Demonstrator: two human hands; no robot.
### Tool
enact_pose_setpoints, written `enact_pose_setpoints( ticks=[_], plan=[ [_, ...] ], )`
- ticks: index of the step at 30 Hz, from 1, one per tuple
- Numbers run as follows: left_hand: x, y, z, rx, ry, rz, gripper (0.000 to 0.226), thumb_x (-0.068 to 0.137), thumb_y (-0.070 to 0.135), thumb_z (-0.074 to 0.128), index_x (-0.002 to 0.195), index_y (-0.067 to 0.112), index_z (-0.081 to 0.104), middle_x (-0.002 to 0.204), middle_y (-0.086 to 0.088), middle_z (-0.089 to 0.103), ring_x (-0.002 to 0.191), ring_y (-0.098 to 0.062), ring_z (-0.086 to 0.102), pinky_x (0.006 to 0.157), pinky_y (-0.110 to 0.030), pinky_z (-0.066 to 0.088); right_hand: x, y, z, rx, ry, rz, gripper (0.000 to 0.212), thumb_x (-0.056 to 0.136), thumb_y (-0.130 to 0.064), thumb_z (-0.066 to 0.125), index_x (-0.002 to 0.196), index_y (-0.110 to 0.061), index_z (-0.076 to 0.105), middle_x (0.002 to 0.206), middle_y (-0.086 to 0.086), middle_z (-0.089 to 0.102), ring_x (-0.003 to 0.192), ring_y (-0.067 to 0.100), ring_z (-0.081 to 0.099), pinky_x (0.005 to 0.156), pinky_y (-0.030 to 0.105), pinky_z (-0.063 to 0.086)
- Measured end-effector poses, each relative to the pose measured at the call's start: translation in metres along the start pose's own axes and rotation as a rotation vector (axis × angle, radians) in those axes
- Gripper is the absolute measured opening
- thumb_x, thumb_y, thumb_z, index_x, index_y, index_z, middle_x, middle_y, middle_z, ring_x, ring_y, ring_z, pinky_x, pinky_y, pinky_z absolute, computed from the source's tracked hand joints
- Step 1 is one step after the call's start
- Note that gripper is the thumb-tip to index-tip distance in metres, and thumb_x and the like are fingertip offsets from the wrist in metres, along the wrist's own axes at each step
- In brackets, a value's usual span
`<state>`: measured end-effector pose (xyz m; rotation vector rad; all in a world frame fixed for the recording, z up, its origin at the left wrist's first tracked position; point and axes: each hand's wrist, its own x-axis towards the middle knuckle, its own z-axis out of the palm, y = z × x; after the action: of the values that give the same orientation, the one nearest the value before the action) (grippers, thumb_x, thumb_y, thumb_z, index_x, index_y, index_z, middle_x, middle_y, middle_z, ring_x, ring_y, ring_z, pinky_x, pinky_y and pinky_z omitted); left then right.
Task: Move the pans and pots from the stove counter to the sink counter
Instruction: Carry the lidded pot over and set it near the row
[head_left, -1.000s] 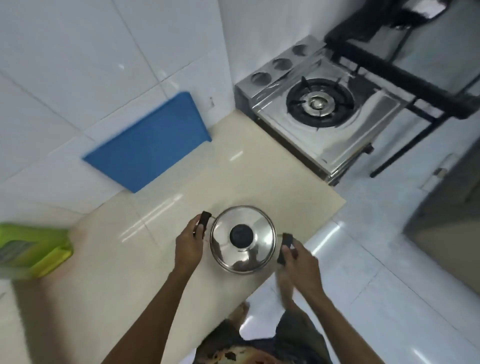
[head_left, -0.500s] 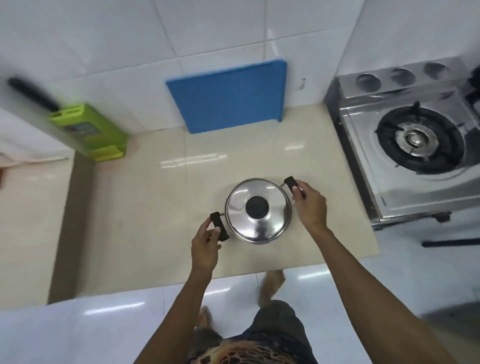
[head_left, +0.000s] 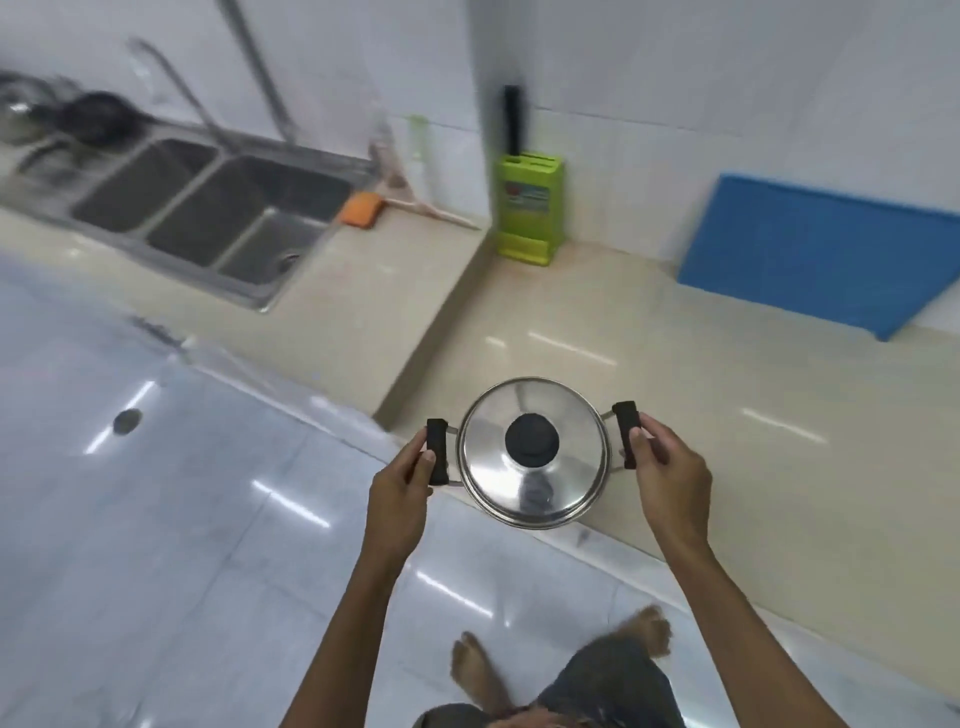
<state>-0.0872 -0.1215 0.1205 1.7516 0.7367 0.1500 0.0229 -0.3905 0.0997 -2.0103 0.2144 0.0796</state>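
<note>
A steel pot (head_left: 532, 486) with a shiny lid and a black knob hangs in the air over the front edge of the beige counter (head_left: 701, 415). My left hand (head_left: 402, 480) grips its left black handle and my right hand (head_left: 667, 467) grips its right black handle. The double steel sink (head_left: 208, 218) lies at the upper left on a higher counter (head_left: 353, 291). Dark pans (head_left: 96, 117), blurred, sit at the far left behind the sink.
A green knife block (head_left: 529, 213) stands in the wall corner, and a blue cutting board (head_left: 821, 254) leans on the wall at right. An orange sponge (head_left: 361, 209) lies by the sink. Glossy tiled floor (head_left: 156, 493) with a drain spreads at left; my bare feet show below.
The view has swung left: the stove has left the frame and the sink has come in. The pot, held by both handles, has come off the counter toward its front edge.
</note>
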Motion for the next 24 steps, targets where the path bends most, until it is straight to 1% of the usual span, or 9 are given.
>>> enact_pose_setpoints(
  ticks=[3, 5, 8, 11, 13, 16, 19, 21, 24],
  plan=[
    [-0.01, -0.003, -0.087, -0.048, 0.159, 0.042, 0.036, 0.105, 0.028, 0.052, 0.14, 0.028, 0.06, 0.12, 0.004, 0.075, 0.106, -0.01, 0.071, 0.089, -0.032, 0.059, -0.026, -0.056, 0.064, 0.063, -0.091, -0.095, 0.028, 0.101, -0.027, 0.06, 0.126, -0.023, 0.072, 0.107, 0.0, 0.079, 0.097, 0.016, 0.072, 0.086, 0.03, 0.052],
    [-0.017, 0.0, -0.138, -0.08, 0.254, 0.074, 0.035, 0.105, 0.029, 0.051, 0.138, 0.029, 0.063, 0.112, 0.005, 0.077, 0.098, -0.007, 0.072, 0.08, -0.022, 0.059, -0.042, -0.09, 0.102, 0.116, -0.162, -0.135, 0.026, 0.1, -0.028, 0.061, 0.123, -0.027, 0.073, 0.099, -0.001, 0.08, 0.092, 0.013, 0.074, 0.084, 0.031, 0.055],
    [-0.021, 0.005, -0.212, -0.132, 0.42, 0.088, 0.033, 0.106, 0.024, 0.051, 0.135, 0.026, 0.066, 0.105, 0.001, 0.078, 0.091, -0.009, 0.073, 0.067, -0.015, 0.053, -0.066, -0.142, 0.163, 0.181, -0.279, -0.198, 0.025, 0.099, -0.027, 0.062, 0.12, -0.025, 0.075, 0.099, -0.002, 0.08, 0.094, 0.012, 0.074, 0.078, 0.025, 0.05],
    [-0.021, 0.011, -0.272, -0.209, 0.588, 0.094, 0.03, 0.105, 0.026, 0.051, 0.128, 0.029, 0.07, 0.097, 0.004, 0.08, 0.087, -0.007, 0.073, 0.064, -0.012, 0.052, -0.084, -0.19, 0.216, 0.184, -0.381, -0.27, 0.026, 0.099, -0.031, 0.062, 0.121, -0.025, 0.074, 0.098, -0.009, 0.078, 0.092, -0.004, 0.071, 0.076, 0.018, 0.048],
    [-0.017, 0.013, -0.311, -0.248, 0.679, 0.095, 0.028, 0.105, 0.027, 0.052, 0.125, 0.032, 0.071, 0.094, 0.009, 0.079, 0.085, -0.008, 0.074, 0.065, -0.014, 0.054, -0.093, -0.221, 0.252, 0.205, -0.456, -0.301, 0.028, 0.1, -0.03, 0.062, 0.125, -0.022, 0.073, 0.104, -0.002, 0.079, 0.097, 0.004, 0.073, 0.084, 0.024, 0.052],
    [-0.003, 0.01, -0.362, -0.277, 0.772, 0.062, 0.029, 0.105, 0.026, 0.052, 0.125, 0.027, 0.072, 0.095, 0.005, 0.08, 0.088, -0.015, 0.075, 0.074, -0.027, 0.059, -0.102, -0.262, 0.303, 0.225, -0.54, -0.369, 0.028, 0.1, -0.027, 0.062, 0.125, -0.019, 0.073, 0.106, 0.003, 0.079, 0.101, 0.017, 0.073, 0.093, 0.035, 0.055],
    [0.023, 0.003, -0.409, -0.288, 0.837, 0.04, 0.029, 0.105, 0.026, 0.051, 0.127, 0.025, 0.072, 0.099, -0.002, 0.079, 0.09, -0.018, 0.075, 0.085, -0.04, 0.06, -0.102, -0.298, 0.362, 0.231, -0.596, -0.419, 0.026, 0.1, -0.029, 0.063, 0.122, -0.022, 0.075, 0.101, -0.003, 0.08, 0.096, 0.01, 0.074, 0.087, 0.029, 0.056],
    [0.048, -0.002, -0.441, -0.301, 0.884, 0.032, 0.029, 0.105, 0.026, 0.051, 0.126, 0.024, 0.072, 0.094, -0.001, 0.079, 0.086, -0.016, 0.075, 0.085, -0.039, 0.06, -0.098, -0.321, 0.408, 0.234, -0.64, -0.445, 0.027, 0.099, -0.032, 0.063, 0.122, -0.025, 0.075, 0.099, -0.007, 0.08, 0.092, 0.005, 0.074, 0.081, 0.024, 0.055],
    [0.093, -0.008, -0.487, -0.307, 0.917, 0.031, 0.03, 0.105, 0.026, 0.051, 0.128, 0.023, 0.07, 0.092, 0.001, 0.079, 0.084, -0.014, 0.075, 0.083, -0.036, 0.06, -0.085, -0.357, 0.476, 0.24, -0.7, -0.462, 0.026, 0.099, -0.029, 0.064, 0.121, -0.024, 0.075, 0.1, -0.003, 0.081, 0.094, 0.009, 0.075, 0.08, 0.023, 0.054]
  ],
)
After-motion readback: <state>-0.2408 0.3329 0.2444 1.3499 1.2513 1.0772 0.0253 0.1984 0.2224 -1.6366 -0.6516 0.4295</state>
